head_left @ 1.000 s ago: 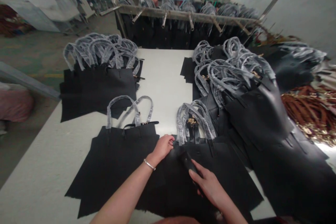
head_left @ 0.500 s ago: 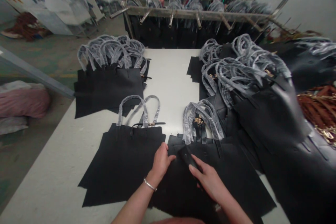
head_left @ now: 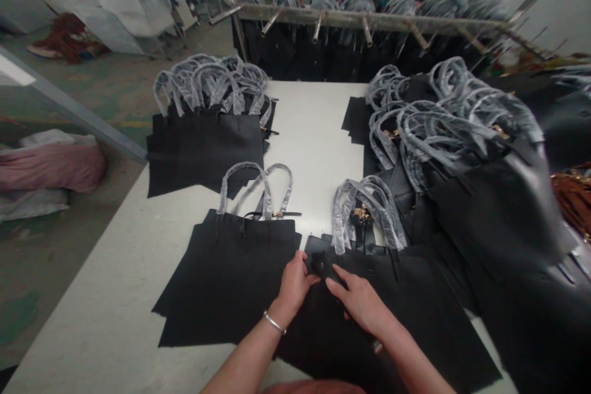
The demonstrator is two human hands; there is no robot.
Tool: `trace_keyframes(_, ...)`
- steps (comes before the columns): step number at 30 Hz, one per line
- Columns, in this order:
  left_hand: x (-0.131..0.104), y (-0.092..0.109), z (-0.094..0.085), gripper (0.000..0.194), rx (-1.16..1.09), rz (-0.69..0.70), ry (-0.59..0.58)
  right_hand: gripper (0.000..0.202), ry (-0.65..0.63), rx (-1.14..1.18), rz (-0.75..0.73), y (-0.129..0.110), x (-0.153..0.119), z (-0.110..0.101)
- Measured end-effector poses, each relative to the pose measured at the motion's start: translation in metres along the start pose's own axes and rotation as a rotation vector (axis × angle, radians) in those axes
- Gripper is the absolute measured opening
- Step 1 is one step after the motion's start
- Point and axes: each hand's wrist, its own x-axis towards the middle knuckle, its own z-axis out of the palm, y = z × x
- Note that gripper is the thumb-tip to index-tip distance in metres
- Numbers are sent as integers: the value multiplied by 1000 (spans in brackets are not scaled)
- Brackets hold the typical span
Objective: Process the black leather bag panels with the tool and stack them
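Note:
Low in the middle, my left hand [head_left: 295, 280] pinches the upper left edge of a black bag panel [head_left: 392, 320], with its thumb on top. My right hand [head_left: 360, 298] is closed round a long black hand tool [head_left: 325, 268]; the tool's exact kind is hard to make out against the black. Its broad end rests at the panel's upper left corner, close to my left fingertips. Plastic-wrapped handles [head_left: 369, 212] with gold-coloured fittings rise from this panel pile. Just left of my left hand lies another pile of black bag panels [head_left: 231, 283] with wrapped handles.
A pale table [head_left: 318, 135] carries these piles. More handled panels [head_left: 207, 148] lie at the back left, and a large heap [head_left: 498, 197] fills the right side. Behind stands a metal rack [head_left: 369, 15] hung with black bags. Pink and white bundles [head_left: 50, 166] sit on the floor.
My right hand has moved the tool's end up against the panel corner, nearer my left fingers. The view has shifted slightly, so everything sits a little further right.

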Motion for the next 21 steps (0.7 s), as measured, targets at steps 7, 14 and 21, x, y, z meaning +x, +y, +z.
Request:
trace_keyframes(7,0,3,1,47,65,-14,10,65,155,86,-28,-9,3,-12)
trace_keyframes(14,12,9,5,13,55,36,87,64,115,223,92,13,-26,-24)
trace_keyframes(21,20,12,4,7,-269,-82,0,63,110,269,92,36,-36,-9)
